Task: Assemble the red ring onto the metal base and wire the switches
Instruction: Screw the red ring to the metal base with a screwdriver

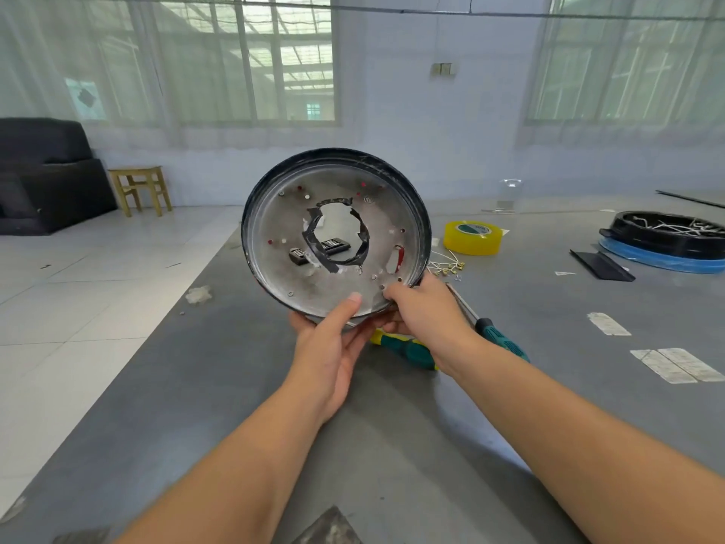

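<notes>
Round metal base (pixel 314 245) held upright mid-frame over the grey bench (pixel 392 445), left hand (pixel 327 347) cupping its lower rim with thumb on its face, right hand (pixel 421 308) pinching the lower right edge, yellow tape roll (pixel 472 237) right of centre, wooden stool (pixel 141 188) and dark sofa (pixel 43 174) at left, curtained windows (pixel 251 56) behind.

**Hidden and cut off**

The metal base (pixel 333 233) hides the left hand's (pixel 329 359) fingers and most of two black switches (pixel 319 249) behind it. The right hand (pixel 425 308) covers one screwdriver's (pixel 408 349) shaft. The black tray (pixel 667 233) runs past the frame's right edge.
</notes>
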`<state>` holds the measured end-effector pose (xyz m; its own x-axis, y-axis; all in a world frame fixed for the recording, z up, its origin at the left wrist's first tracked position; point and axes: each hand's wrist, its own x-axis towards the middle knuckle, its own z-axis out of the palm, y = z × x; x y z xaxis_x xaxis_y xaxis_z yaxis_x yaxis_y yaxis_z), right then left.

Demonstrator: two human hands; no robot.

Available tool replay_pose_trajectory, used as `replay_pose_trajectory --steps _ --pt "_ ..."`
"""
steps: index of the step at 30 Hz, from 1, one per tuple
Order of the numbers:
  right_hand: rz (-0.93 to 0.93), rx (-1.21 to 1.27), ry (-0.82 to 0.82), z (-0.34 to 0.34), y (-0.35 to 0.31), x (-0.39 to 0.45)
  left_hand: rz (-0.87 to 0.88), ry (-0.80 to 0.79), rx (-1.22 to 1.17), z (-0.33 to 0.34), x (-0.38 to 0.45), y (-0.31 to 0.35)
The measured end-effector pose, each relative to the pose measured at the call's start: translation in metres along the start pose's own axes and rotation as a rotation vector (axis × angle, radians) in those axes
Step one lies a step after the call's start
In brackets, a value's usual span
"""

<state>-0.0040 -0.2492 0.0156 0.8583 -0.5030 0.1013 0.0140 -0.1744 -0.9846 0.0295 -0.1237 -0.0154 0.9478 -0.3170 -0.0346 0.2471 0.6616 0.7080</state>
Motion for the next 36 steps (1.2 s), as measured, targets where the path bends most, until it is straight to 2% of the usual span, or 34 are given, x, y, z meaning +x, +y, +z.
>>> replay_pose_trajectory --steps 4,6,7,10,12,14,17,22,36 --pt "0.055 -0.049 -0.102 -0.004 -0.001 0.004 -0.017 0.079 -0.01 -0.004 0.01 -0.004" --pt "0.137 -0.155 -0.207 -0.017 -0.009 0.014 -0.02 0.115 -0.036 -0.008 0.015 -0.001" --pt "0.147 -0.21 -0.203 -0.027 -0.014 0.021 -0.017 0.129 -0.058 -0.011 0.018 0.001" --pt "-0.017 -0.299 0.024 -0.078 -0.014 0.05 -0.009 0.152 -0.085 -0.012 0.023 0.001" --pt "-0.117 -0.458 0.211 -0.114 0.003 0.068 0.001 0.164 -0.074 -0.012 0.025 -0.001" --pt "-0.09 -0.592 0.284 -0.142 0.032 0.087 0.01 0.173 -0.046 -0.012 0.028 -0.005" --pt "-0.023 -0.697 0.224 -0.161 0.066 0.111 0.011 0.165 -0.008 -0.013 0.029 -0.006" --pt "-0.066 -0.786 0.151 -0.158 0.079 0.15 0.036 0.142 0.038 -0.016 0.031 -0.01" --pt "-0.108 -0.856 0.169 -0.142 0.081 0.18 0.063 0.116 0.033 -0.017 0.031 -0.011"
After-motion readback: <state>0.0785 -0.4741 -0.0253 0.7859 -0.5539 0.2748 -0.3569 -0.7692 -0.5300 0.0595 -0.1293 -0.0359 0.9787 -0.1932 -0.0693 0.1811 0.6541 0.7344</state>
